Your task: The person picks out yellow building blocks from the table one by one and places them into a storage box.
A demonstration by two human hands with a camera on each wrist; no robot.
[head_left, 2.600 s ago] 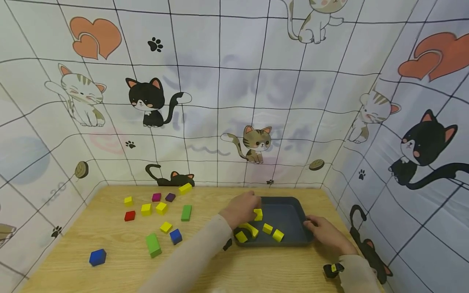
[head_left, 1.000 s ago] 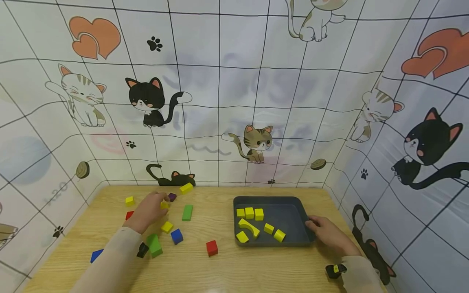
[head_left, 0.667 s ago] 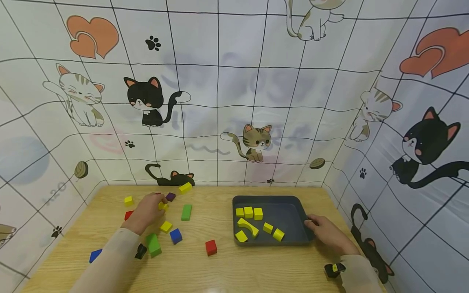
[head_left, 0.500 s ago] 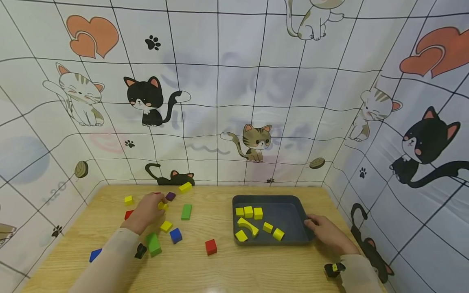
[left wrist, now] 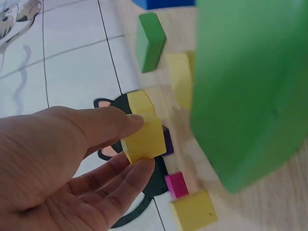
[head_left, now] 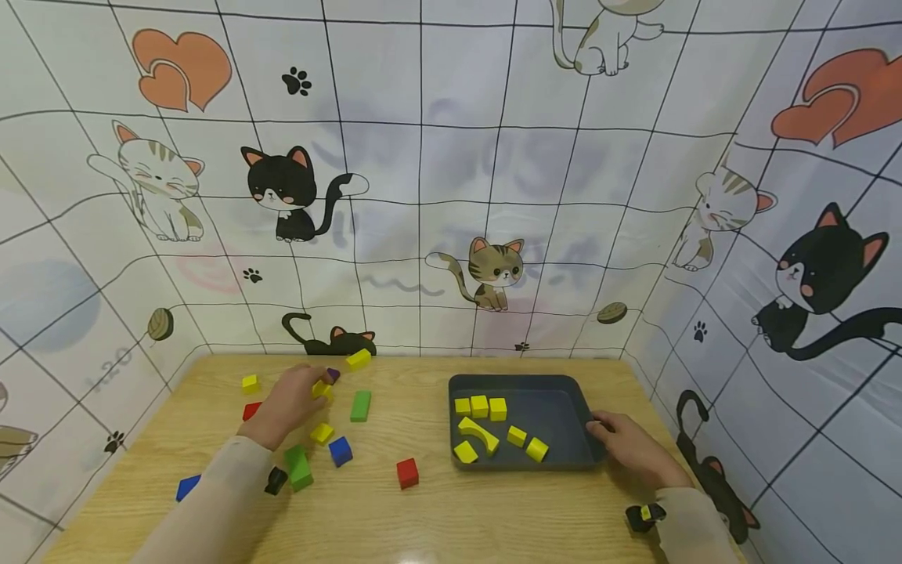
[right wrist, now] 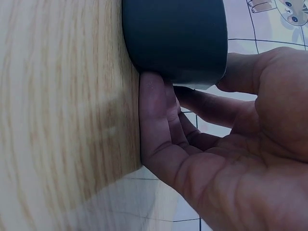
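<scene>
Between thumb and fingertips my left hand (head_left: 287, 403) pinches a yellow cube (left wrist: 144, 139), seen close up in the left wrist view. Around it lie a magenta block (left wrist: 176, 185), a purple block (head_left: 333, 376), another yellow block (left wrist: 194, 211) and a green block (head_left: 361, 406). At the right, my right hand (head_left: 634, 446) grips the side of a dark grey tray (head_left: 557, 399). In the right wrist view its thumb is on the tray's outer side (right wrist: 178, 43) and its fingers are tucked by the underside. Several yellow blocks (head_left: 479, 406) and a yellow arch (head_left: 479, 435) lie in the tray.
A red cube (head_left: 407, 473) lies on the wooden table (head_left: 451, 517) in front of the tray. Nearer the left arm are a blue cube (head_left: 341, 451), a larger green block (head_left: 299, 468) and a blue block (head_left: 187, 487). A cat-print cloth (head_left: 395, 235) hangs behind.
My left hand went from the tray to the blocks on the left, where it now pinches a yellow cube, slightly shifted lately. Three yellow cubes show in a row. My right hand stayed.
</scene>
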